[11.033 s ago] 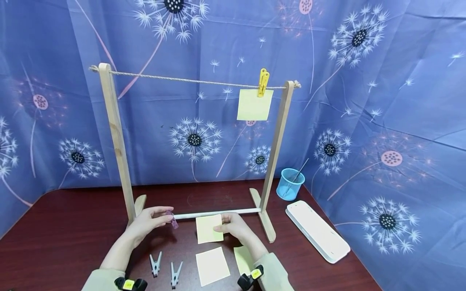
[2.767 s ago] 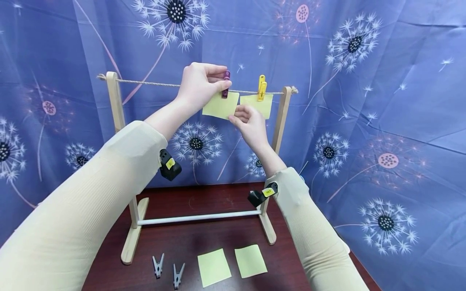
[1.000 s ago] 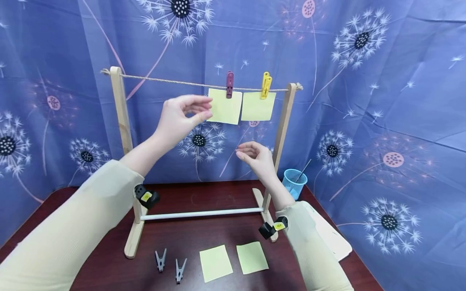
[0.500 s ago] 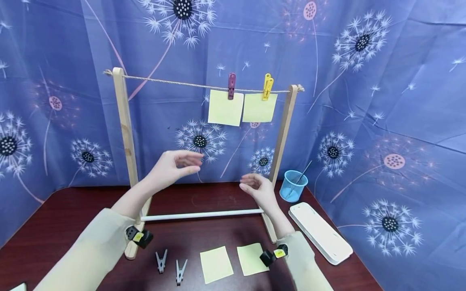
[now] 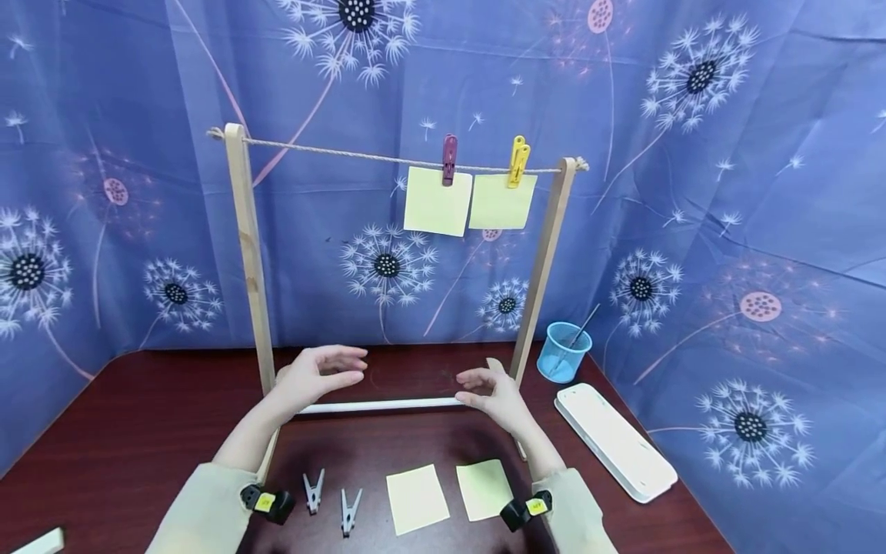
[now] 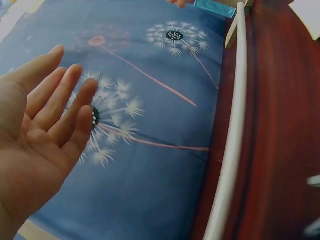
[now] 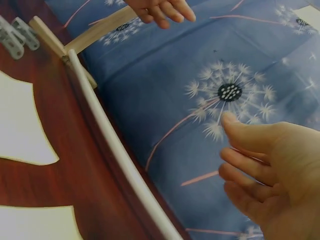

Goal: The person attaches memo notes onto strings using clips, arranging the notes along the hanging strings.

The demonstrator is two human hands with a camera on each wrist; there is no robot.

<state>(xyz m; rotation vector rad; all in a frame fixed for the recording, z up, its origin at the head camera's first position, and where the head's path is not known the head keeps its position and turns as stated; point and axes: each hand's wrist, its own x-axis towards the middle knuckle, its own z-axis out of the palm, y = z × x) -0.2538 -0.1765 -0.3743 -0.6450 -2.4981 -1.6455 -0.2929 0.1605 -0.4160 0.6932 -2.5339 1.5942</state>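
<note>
My left hand (image 5: 309,378) hovers at the left of the white crossbar (image 5: 388,405), fingers loosely bent around nothing. Opposite it, my right hand (image 5: 495,397) is held over the bar's right end, also holding nothing. Up on the rope (image 5: 332,152), a purple clothespin (image 5: 449,160) grips one yellow paper square (image 5: 436,204), and a yellow clothespin (image 5: 517,163) grips another yellow paper square (image 5: 503,202). Below the hands lie two grey clothespins (image 5: 314,491) and two more paper squares, one paper square (image 5: 418,498) beside a second paper square (image 5: 484,490).
The wooden stand (image 5: 251,261) spans the dark red table (image 5: 131,431). At the right are a blue mesh cup (image 5: 564,354) with a thin stick in it and a white case (image 5: 614,442). A pale block (image 5: 43,543) shows at the lower left. A blue curtain (image 5: 304,269) hangs behind.
Both hands have let go of the purple clothespin and its paper, which now hang from the rope beside the yellow one. The hands have come down to crossbar height.
</note>
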